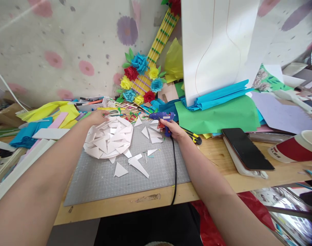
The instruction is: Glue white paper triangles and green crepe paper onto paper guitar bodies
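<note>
1. The right hand (171, 128) closes around the grip of a purple glue gun (165, 117), its barrel lying roughly crosswise, nozzle aimed left.
2. To the nozzle's left, well within its line but apart from it, sits a white disc (109, 138) layered with angular pieces.
3. The left hand (101, 115), the nearer of the two, is at the disc's far edge; whether its fingers pinch anything cannot be told.
4. Loose white scraps (120, 169) dot the gray mat (99, 188) beyond.
</note>
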`<state>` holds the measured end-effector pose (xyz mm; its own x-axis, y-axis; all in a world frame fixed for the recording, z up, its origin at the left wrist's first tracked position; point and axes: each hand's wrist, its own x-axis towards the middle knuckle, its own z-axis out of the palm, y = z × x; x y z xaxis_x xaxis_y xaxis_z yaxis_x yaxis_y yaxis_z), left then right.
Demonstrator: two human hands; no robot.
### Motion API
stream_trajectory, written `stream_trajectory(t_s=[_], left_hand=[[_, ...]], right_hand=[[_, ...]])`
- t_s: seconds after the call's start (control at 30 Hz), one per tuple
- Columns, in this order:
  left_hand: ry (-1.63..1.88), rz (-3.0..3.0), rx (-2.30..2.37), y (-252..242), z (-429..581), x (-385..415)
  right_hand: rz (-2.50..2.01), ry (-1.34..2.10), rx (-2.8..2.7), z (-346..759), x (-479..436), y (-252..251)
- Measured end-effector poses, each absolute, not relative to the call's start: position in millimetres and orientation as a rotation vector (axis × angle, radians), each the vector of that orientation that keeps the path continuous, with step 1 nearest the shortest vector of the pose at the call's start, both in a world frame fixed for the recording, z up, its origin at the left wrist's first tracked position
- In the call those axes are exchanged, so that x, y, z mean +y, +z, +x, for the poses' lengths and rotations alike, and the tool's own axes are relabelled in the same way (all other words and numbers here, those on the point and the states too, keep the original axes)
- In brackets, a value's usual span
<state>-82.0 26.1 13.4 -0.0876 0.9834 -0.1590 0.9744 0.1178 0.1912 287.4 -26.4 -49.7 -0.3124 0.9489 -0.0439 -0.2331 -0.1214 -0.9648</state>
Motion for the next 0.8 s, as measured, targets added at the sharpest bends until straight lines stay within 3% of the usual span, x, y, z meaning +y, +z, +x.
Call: stream_trajectory(t_s=[0.27, 0.6, 0.8], left_hand=[[0.196, 1.841, 2.126, 17, -77, 17], [0.718, 1.427, 2.022, 23, -88, 7], [0.722, 1.350, 1.933, 21, -88, -1]], right_hand=[[-0.908, 1.597, -1.218, 287, -29, -47], [-0.906, 1.606, -1.201, 287, -26, -52], [-0.913, 1.581, -1.226, 288, -26, -53]])
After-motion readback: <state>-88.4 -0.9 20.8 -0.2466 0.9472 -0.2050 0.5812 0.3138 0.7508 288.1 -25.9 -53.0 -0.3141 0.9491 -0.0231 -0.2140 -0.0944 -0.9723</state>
